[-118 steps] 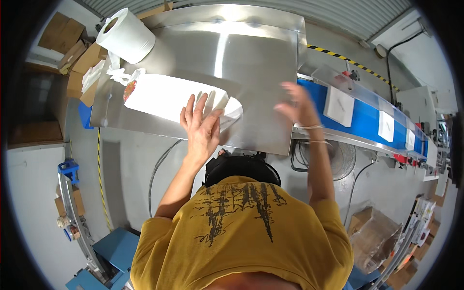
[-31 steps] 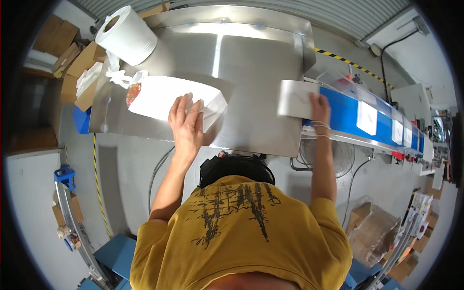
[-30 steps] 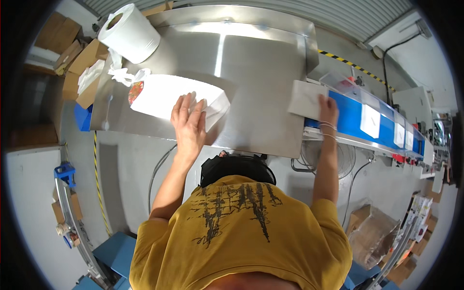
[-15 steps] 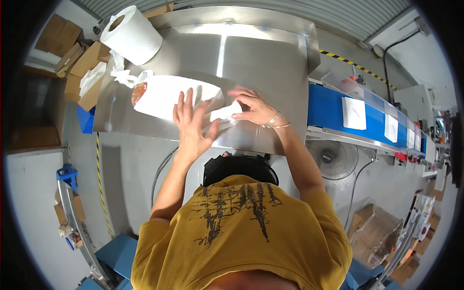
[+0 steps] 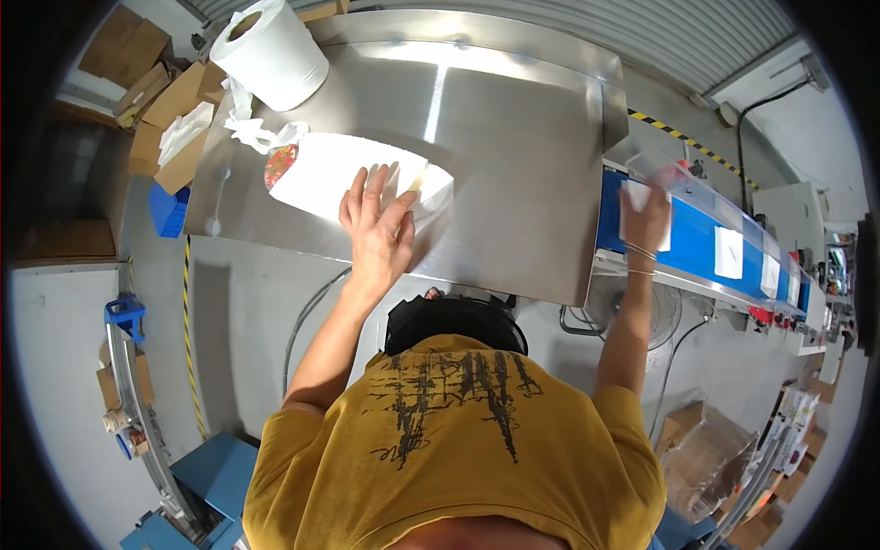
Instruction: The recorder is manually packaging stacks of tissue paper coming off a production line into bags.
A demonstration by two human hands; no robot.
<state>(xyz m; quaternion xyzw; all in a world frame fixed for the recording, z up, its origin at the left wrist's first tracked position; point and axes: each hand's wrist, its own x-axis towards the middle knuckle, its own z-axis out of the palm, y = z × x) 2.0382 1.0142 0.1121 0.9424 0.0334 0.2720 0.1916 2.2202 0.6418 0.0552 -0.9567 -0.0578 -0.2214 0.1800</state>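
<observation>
On the steel table lies a long white stack of thin paper-like pieces (image 5: pixel 330 174), with a red patterned round end at its left. My left hand (image 5: pixel 376 229) rests on the near right part of this stack, its fingers stretched out and thumb apart. Pieces at the stack's right end lean loosely. My right hand (image 5: pixel 649 220) is over the near end of the blue conveyor belt (image 5: pixel 701 240), its fingers bent on a white rectangular piece (image 5: pixel 632 206). The hand is slightly blurred and covers part of that piece.
A big white paper roll (image 5: pixel 275 60) stands at the table's back left, a loose strip trailing from it. The steel table (image 5: pixel 522 165) has a raised back edge. Further white pieces (image 5: pixel 729 252) lie along the belt, beside a clear guard. Below is a floor fan (image 5: pixel 665 316).
My right hand has moved right from the stack to the belt, with a white piece. The pieces on the belt have shifted away. My left hand stays on the stack.
</observation>
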